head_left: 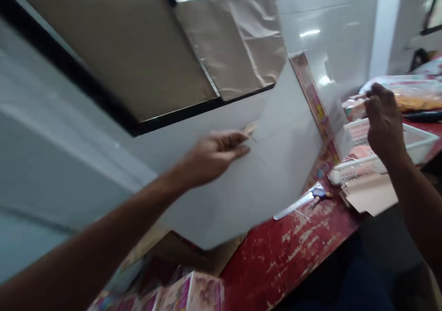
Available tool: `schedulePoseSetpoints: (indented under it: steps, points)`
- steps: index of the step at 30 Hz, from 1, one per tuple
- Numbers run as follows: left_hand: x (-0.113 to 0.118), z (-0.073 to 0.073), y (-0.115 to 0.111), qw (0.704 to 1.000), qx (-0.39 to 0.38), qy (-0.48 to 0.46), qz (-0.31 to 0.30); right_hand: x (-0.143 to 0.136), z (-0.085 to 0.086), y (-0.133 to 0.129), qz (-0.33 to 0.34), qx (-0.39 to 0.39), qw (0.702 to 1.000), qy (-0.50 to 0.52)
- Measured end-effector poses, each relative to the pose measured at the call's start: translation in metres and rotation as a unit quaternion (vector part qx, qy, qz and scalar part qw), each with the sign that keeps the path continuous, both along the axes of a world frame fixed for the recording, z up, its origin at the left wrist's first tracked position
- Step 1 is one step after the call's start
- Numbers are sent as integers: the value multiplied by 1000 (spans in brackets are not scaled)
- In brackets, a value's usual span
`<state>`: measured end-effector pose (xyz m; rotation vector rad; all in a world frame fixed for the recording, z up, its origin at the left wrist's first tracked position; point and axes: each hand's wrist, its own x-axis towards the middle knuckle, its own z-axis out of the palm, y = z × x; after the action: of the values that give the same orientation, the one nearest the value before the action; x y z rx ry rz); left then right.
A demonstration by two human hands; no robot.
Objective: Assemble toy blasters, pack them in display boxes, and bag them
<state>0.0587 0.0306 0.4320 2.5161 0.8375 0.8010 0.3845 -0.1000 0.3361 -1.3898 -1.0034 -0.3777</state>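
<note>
I'm seeing the white board (269, 182) tilting at the far side of the red table (307, 242), its long printed strip (316, 106) sloping tableward. My left hand (219, 155) is hanging nearer the board, maybe pinching something; I can't tell. My right hand (385, 124) is hovering loose.

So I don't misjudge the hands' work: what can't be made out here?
- Head view, left hand: blur obscures its grip, if any, on the beige piece.
- Head view, printed boxes: cut off by the bottom edge.
- Head view, white basket: right hand hides part.
</note>
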Motion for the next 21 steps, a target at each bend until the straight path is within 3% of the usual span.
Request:
schedulePoseSetpoints:
  steps: [1,3,6,10,12,15,18,21]
  points:
    - [16,-19,-12,996,-75,10,-52,13,6,-11,-3,-33,999,12]
    - [46,-62,-34,972,-200,22,-118,35,-2,-29,-35,-126,990,47]
    - [82,-132,-61,923,-355,13,-144,61,-45,-53,-58,-181,975,118]
    - [117,-207,-83,833,-514,106,-176,74,-91,-70,13,-141,979,150]
    - [130,-231,-89,820,-524,144,-179,74,-99,-69,19,-161,979,122]
    - [141,-255,-89,849,-491,121,-155,72,-104,-60,3,-213,976,45]
    - [138,-270,-76,873,-461,88,-130,71,-110,-50,23,-230,973,-2]
    - [123,-275,-54,905,-409,74,-86,70,-112,-49,89,-241,966,10]
